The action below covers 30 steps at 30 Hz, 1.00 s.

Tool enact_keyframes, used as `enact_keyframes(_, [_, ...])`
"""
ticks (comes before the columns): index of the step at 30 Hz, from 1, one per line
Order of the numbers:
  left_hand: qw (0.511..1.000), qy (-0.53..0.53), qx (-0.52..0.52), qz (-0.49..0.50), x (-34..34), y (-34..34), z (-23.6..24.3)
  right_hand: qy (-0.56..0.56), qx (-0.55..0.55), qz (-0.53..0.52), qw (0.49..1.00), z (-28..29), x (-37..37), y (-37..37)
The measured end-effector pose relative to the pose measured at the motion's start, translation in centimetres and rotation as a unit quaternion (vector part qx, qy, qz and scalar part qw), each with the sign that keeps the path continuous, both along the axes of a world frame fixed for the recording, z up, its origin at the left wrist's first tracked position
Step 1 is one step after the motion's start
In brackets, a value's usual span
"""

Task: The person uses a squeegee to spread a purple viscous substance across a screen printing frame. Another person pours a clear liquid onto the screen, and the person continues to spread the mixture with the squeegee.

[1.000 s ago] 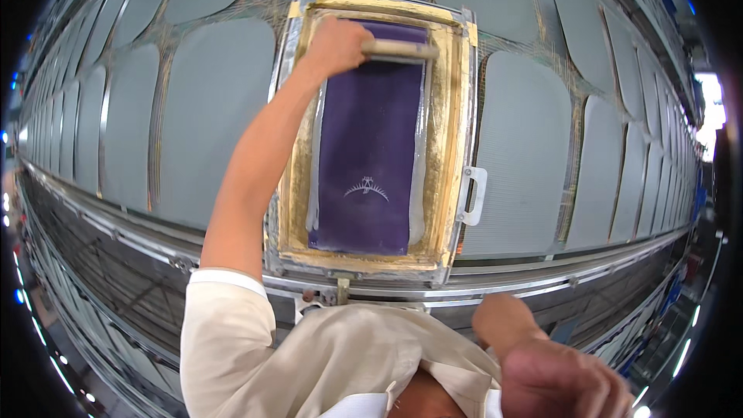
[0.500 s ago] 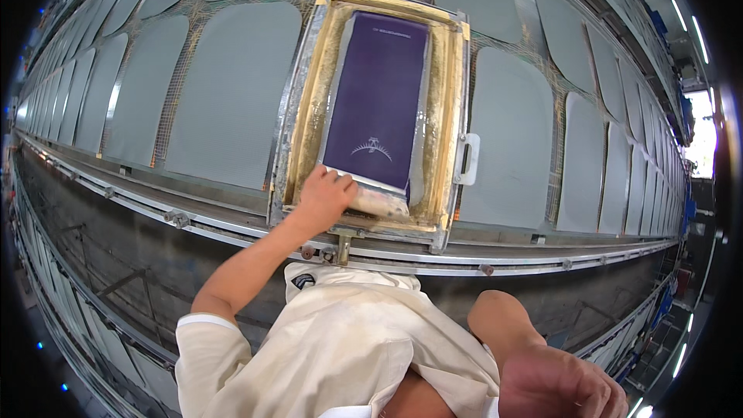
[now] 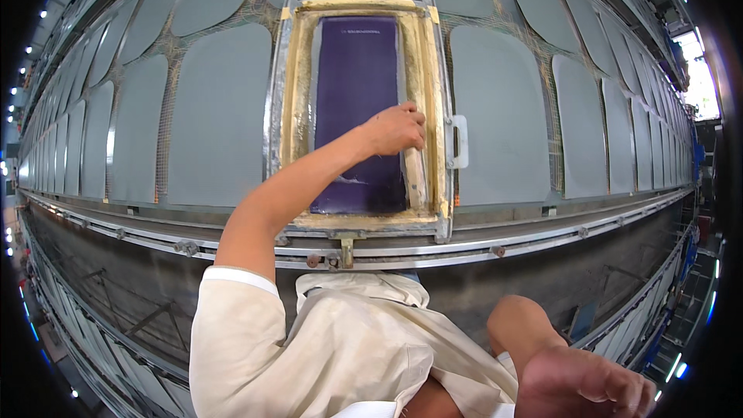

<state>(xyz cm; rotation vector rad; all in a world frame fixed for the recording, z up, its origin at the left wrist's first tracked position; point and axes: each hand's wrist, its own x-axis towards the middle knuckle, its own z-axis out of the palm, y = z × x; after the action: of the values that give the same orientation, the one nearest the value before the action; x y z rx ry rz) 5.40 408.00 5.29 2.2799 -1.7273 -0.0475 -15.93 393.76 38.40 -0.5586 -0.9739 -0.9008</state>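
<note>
A screen printing frame with a yellowed inner rim holds a purple rectangular stencil with a strip of fine light print at its far end. My left hand is closed on a pale squeegee, which lies lengthwise along the inside of the frame's right side. My left forearm crosses the purple area and hides part of the light design near its lower end. My right hand is low at the right, near my body and away from the frame, with loosely bent fingers and nothing visible in it.
Rows of grey flat panels run to both sides and behind the frame, over a gridded bed. A white handle sticks out from the frame's right side. A metal rail runs along the near edge, with a darker lower area below.
My left hand and the squeegee went from the frame's far end to its near end, then up to the right side, the squeegee turning lengthwise. My right hand stays low at the right.
</note>
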Motion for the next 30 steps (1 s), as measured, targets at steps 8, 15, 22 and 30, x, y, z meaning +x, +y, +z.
enact_keyframes(8, [0.986, 0.0, 0.082, 0.147, -2.5, 9.2, 4.4, 0.294, -0.476, -0.101, 0.823, -8.3, 13.1, -2.7])
enact_keyframes(15, [0.932, 0.021, -0.018, 0.362, 11.4, 11.7, 3.4, 0.316, -0.827, -0.111, 0.452, -24.8, 36.9, 0.2])
enact_keyframes(22, [0.917, -0.074, -0.041, 0.391, 27.2, 13.7, 0.8, 0.243, -0.854, -0.241, 0.392, -29.1, 51.3, 2.5])
enact_keyframes(30, [0.894, 0.052, 0.037, 0.443, 26.0, 12.6, 1.4, 0.297, -0.837, -0.211, 0.408, -31.5, 49.9, 2.4])
